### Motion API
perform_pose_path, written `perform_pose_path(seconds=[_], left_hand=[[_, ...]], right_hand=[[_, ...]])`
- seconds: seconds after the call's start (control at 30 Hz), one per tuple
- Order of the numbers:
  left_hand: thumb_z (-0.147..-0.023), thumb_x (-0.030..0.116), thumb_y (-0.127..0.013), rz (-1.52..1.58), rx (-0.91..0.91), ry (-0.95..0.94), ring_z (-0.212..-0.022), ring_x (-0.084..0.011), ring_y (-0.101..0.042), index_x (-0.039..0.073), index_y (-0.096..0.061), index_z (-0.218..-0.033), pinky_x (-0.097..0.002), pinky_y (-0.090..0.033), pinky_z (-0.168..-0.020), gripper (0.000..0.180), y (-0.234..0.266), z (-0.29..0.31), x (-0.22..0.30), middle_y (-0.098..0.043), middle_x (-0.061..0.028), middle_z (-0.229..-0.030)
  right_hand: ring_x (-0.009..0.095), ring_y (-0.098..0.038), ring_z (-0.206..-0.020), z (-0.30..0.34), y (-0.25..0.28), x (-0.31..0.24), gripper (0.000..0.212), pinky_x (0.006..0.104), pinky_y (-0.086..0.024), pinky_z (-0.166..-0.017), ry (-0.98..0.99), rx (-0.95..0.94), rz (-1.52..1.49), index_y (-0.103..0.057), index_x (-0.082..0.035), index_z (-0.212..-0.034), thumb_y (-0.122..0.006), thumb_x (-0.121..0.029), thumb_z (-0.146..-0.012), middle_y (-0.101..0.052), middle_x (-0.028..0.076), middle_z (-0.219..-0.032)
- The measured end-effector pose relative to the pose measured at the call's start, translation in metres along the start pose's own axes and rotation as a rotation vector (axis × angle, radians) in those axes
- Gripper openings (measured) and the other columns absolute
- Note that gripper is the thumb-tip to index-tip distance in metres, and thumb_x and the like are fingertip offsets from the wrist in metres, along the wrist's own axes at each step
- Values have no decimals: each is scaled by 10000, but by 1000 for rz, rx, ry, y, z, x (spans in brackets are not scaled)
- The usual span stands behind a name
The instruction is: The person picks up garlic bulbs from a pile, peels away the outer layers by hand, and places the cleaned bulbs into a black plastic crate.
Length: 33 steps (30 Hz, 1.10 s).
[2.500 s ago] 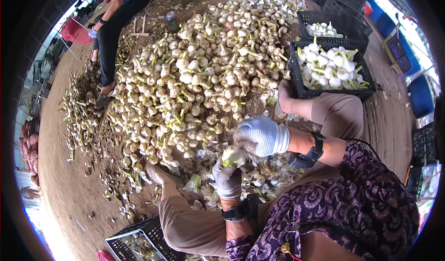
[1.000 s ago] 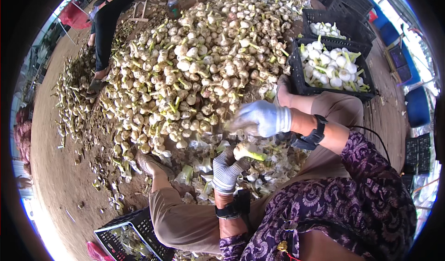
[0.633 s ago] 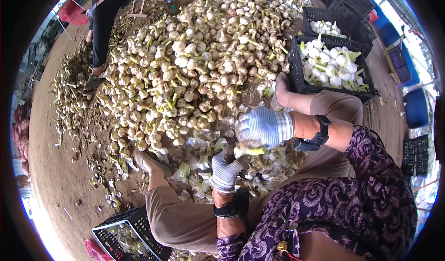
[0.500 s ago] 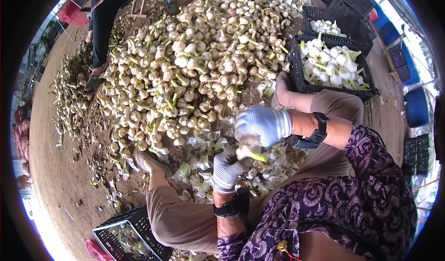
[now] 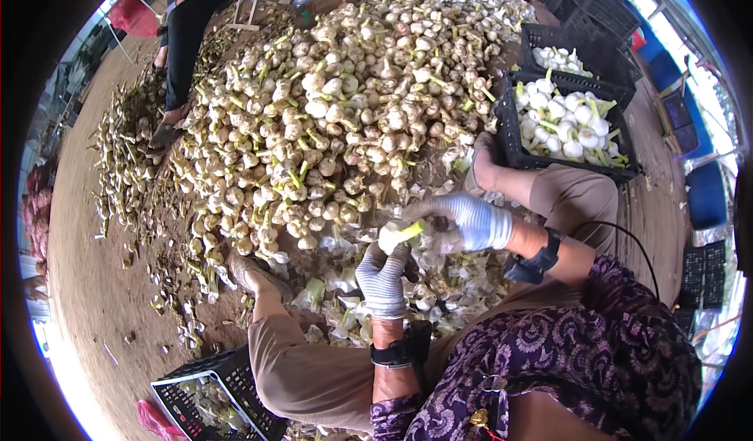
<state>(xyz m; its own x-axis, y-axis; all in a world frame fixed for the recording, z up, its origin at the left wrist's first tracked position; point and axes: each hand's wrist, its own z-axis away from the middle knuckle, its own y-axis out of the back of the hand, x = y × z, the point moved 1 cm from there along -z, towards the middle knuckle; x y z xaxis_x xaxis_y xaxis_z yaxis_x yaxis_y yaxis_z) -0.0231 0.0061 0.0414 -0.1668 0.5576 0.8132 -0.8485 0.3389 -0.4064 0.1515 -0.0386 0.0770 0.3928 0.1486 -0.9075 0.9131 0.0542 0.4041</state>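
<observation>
In my left hand (image 5: 382, 280), gloved in striped white and grey, a garlic bulb (image 5: 389, 239) is held between thumb and fingers. It is white, with a short green stem pointing up and to the right. My right hand (image 5: 478, 221), in a blue-white glove, is just right of that stem. Its fingers are smeared by motion, so whether they touch the stem or hold anything is unclear. Beyond both hands spreads a large heap of unpeeled garlic bulbs (image 5: 314, 139). Loose papery skins (image 5: 345, 264) lie on the ground below and around my hands.
Cleaned white bulbs fill a black crate (image 5: 514, 147) at the right, with another black crate (image 5: 529, 45) behind it. At the lower left stands a crate holding scraps (image 5: 212, 402). Another person's leg (image 5: 179, 57) is at the upper left, beside the heap.
My left hand has turned more upright and raised the bulb slightly to the left. My right hand has come down and to the right, from a closed shape, into a blur beside the stem.
</observation>
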Motion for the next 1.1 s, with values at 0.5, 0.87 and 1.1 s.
perform_pose_path(seconds=[0.5,0.87,1.1], left_hand=[[-675,-1,-699,-87,-43,-255,-816,-138,-556,-21,-455,-1130,-263,-483,-738,516,1,-3,-15,-566,-64,-943],[-656,117,-754,290,-67,-123,-783,-198,-577,4,-483,-1092,-309,-504,-684,525,1,-1,-14,-581,-89,-899],[-688,212,-737,663,-181,66,-738,-224,-568,36,-447,-1088,-298,-500,-599,524,2,-10,-25,-554,-126,-922]], right_hand=[[88,-549,-861,-5,-35,19,353,245,-433,-793,-440,346,-604,-580,-21,-1078,-665,-153,-762,-620,15,-904],[120,-541,-927,-6,-28,11,432,269,-416,-855,-247,243,-456,-516,-20,-1178,-602,-26,-754,-559,56,-1115],[115,-534,-943,-3,-26,17,444,249,-430,-846,-243,231,-635,-501,11,-1162,-595,-3,-729,-589,89,-1062]])
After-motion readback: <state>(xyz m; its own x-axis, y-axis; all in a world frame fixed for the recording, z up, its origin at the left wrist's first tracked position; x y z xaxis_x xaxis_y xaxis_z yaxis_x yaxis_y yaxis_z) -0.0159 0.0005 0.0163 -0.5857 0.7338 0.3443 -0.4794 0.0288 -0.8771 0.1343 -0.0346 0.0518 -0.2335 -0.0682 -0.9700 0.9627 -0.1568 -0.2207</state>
